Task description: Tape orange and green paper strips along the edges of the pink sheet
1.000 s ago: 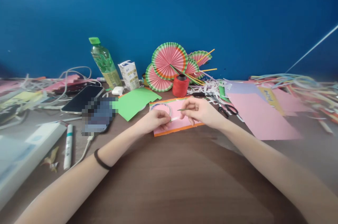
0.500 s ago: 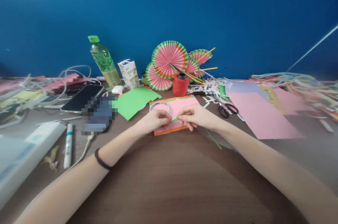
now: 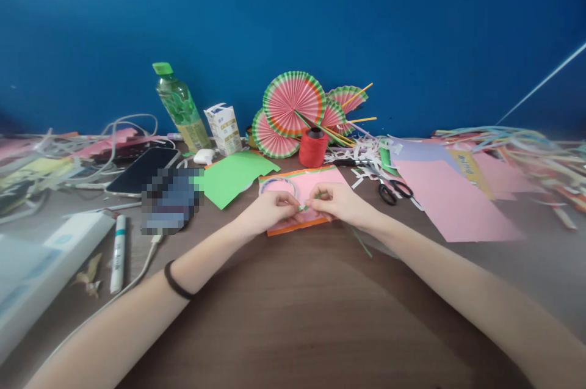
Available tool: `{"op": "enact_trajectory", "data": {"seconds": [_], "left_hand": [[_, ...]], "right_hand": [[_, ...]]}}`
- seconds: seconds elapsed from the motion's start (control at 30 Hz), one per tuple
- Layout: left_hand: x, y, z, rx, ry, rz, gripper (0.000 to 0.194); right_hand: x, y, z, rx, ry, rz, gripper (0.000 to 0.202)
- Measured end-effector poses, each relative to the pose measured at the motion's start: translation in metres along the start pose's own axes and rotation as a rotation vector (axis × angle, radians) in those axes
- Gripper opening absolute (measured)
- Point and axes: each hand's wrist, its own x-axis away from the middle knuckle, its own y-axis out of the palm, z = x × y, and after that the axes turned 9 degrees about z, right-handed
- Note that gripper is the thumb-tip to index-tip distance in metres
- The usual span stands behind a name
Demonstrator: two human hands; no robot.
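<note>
Over a pink paper sheet edged in orange and green, both hands are close together with fingertips almost meeting. My left hand is closed in a pinch with a small bit of green between its fingers. My right hand is also pinched, on a narrow green paper strip whose tail hangs out below the palm. Whether the two green bits join is too small to tell. Behind my left fingers lies a clear ring, perhaps a tape roll, partly covered by that hand.
Behind the sheet stand a red thread spool and pleated watermelon-coloured paper fans. Black-handled scissors and pink paper lie right. Green paper, a bottle, a carton, phone and marker are left.
The green strip's tail has shifted slightly left and toward me. My right fingers have curled inward, and the green stretch between the hands now shows as small bits at the fingertips.
</note>
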Motion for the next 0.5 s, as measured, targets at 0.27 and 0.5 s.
{"op": "enact_trajectory", "data": {"seconds": [0.27, 0.5], "left_hand": [[-0.0005, 0.001, -0.0008, -0.024, 0.02, -0.001, 0.007], [0.0004, -0.0002, -0.0019, -0.121, 0.072, -0.012, 0.019]], "right_hand": [[-0.0001, 0.0017, 0.0011, 0.079, -0.067, 0.024, 0.024], [0.0007, 0.0034, -0.0008, 0.124, -0.121, 0.079, 0.024]]}}
